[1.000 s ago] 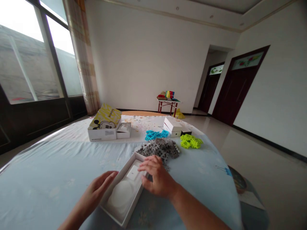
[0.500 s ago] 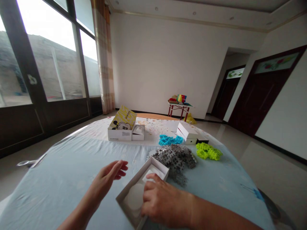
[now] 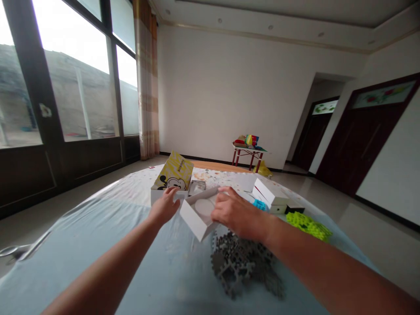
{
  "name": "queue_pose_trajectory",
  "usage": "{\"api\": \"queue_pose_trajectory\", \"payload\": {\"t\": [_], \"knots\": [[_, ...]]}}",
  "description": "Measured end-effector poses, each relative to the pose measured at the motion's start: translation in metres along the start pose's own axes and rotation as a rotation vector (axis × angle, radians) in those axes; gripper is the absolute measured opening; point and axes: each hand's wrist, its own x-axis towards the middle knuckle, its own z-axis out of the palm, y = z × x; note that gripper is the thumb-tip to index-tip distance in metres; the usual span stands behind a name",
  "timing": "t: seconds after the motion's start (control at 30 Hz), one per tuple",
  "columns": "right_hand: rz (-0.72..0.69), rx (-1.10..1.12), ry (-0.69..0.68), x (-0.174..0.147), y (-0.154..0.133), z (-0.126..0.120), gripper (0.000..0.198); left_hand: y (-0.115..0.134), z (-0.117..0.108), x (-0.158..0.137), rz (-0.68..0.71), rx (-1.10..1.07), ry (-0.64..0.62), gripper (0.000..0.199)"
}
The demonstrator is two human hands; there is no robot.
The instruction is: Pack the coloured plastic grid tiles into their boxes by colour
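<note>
My right hand (image 3: pixel 239 213) grips the right side of a shallow open white box (image 3: pixel 193 220), holding it tilted above the table. A pale round recess shows inside it. My left hand (image 3: pixel 166 204) is open, fingers slightly curled and apart, in front of a yellow-and-white cartoon box (image 3: pixel 179 168); whether it touches that box I cannot tell. Just behind the held box stands a small white box (image 3: pixel 197 187). Below my right hand lies a pile of grey interlocking plastic pieces (image 3: pixel 243 262). Blue pieces (image 3: pixel 260 204) are mostly hidden behind that hand.
A white box (image 3: pixel 271 194) with a dark item (image 3: pixel 295 206) beside it stands back right. Lime-green pieces (image 3: pixel 309 225) lie at the right. The table bears a light blue cloth (image 3: pixel 157 267). Beyond it stands a small table (image 3: pixel 247 151) with colourful things on it.
My right hand has lifted the open white box and carried it forward, away from me. My left hand has moved forward to the yellow-and-white box. The camera view has shifted slightly.
</note>
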Motion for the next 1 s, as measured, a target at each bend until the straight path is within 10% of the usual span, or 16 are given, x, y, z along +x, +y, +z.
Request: {"api": "queue_pose_trajectory", "payload": {"t": [0.27,0.5,0.77,1.0], "knots": [[0.125,-0.162,-0.174,0.008,0.069,0.092,0.024,-0.018,0.031,0.029,0.004,0.209,-0.095,0.045],[0.307,-0.152,-0.191,0.012,0.077,0.135,0.025,-0.027,0.002,-0.008,-0.089,0.366,-0.005,0.03],[0.54,0.073,0.004,0.005,0.042,0.117,0.03,0.021,-0.055,-0.098,-0.061,0.531,0.045,0.026],[0.511,0.493,0.246,0.016,-0.022,0.073,0.037,0.107,-0.053,-0.171,0.052,0.544,-0.089,0.02]]}}
